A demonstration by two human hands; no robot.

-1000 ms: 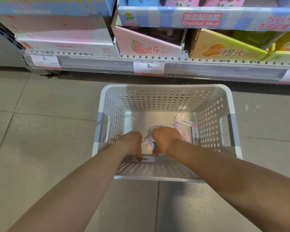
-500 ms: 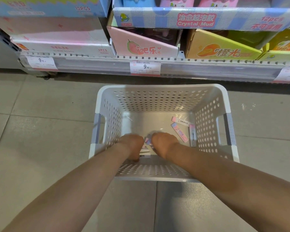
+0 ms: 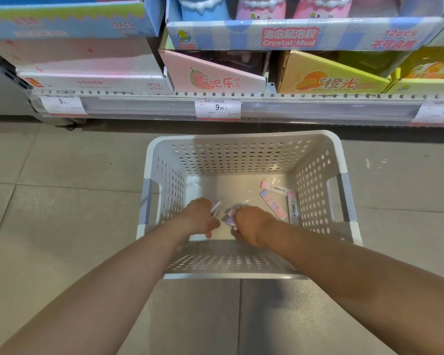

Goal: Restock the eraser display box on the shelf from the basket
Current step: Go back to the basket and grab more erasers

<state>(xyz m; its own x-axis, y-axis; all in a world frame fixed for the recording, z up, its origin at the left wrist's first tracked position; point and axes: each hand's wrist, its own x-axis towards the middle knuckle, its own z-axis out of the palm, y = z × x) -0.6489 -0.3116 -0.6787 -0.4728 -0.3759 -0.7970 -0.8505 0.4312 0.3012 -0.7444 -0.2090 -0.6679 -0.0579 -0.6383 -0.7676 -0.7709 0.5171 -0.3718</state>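
Both hands are down in the white perforated plastic basket (image 3: 244, 160). The left hand (image 3: 199, 217) and right hand (image 3: 250, 226) each clutch slim pink-and-blue erasers (image 3: 230, 216). Overstuffed fists could drop some, and three loose erasers (image 3: 273, 203) by the right wall might get forgotten.

Your basket (image 3: 244, 160) is white moulded plastic — smooth, faintly glossy, punched with round holes, its grey handle (image 3: 343, 197) matt. The erasers (image 3: 273, 204) you see on its floor sit in glossy printed wrappers that catch the light. Display boxes (image 3: 213, 75) on the shelf look like printed cardboard, a slight sheen. The price strip (image 3: 144, 108) is clear shiny plastic over paper tags. Floor tiles (image 3: 62, 213) — matt, smooth, beige.
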